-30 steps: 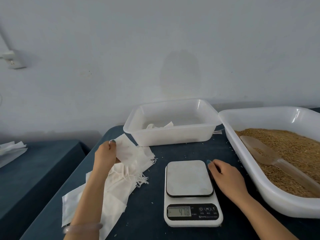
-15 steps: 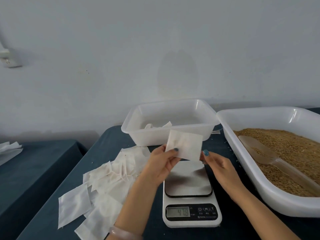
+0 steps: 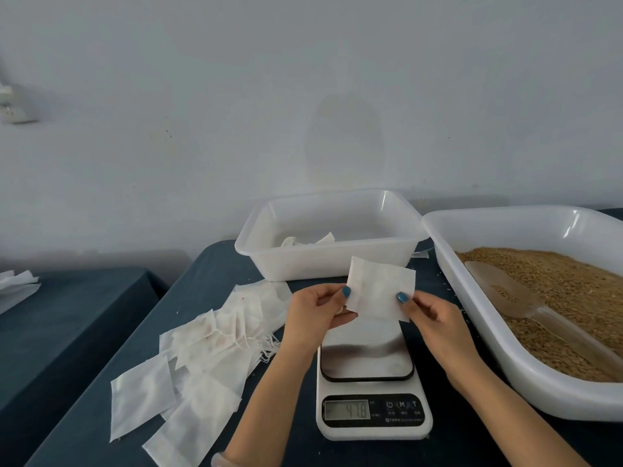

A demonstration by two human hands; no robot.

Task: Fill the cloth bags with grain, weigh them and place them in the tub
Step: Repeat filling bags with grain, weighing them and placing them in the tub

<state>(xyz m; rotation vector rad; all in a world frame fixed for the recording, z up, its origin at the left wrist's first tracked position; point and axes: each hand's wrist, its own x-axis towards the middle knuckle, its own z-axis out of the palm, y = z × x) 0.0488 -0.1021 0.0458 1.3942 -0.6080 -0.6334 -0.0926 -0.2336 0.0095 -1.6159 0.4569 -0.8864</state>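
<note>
Both hands hold one flat white cloth bag [image 3: 379, 289] in the air above the digital scale [image 3: 372, 382]. My left hand [image 3: 315, 311] pinches its left edge and my right hand [image 3: 428, 318] pinches its right edge. The scale's steel plate is bare and its display shows digits. A pile of several flat cloth bags [image 3: 209, 352] lies on the dark blue table to the left. Behind the scale stands a white tub [image 3: 323, 261] with a filled bag inside. At the right, a large white tray [image 3: 526, 379] holds brown grain [image 3: 566, 291] with a clear scoop [image 3: 526, 308] lying on it.
The table [image 3: 215, 271] is covered in dark blue cloth and stands against a pale wall. A second blue table [image 3: 67, 318] at the left carries some white cloth [image 3: 17, 286] at its edge. A wall socket [image 3: 13, 109] is at the far left.
My left hand lifted one bag from the pile and carried it right over the scale. My right hand rose from beside the scale and took the bag's right edge.
</note>
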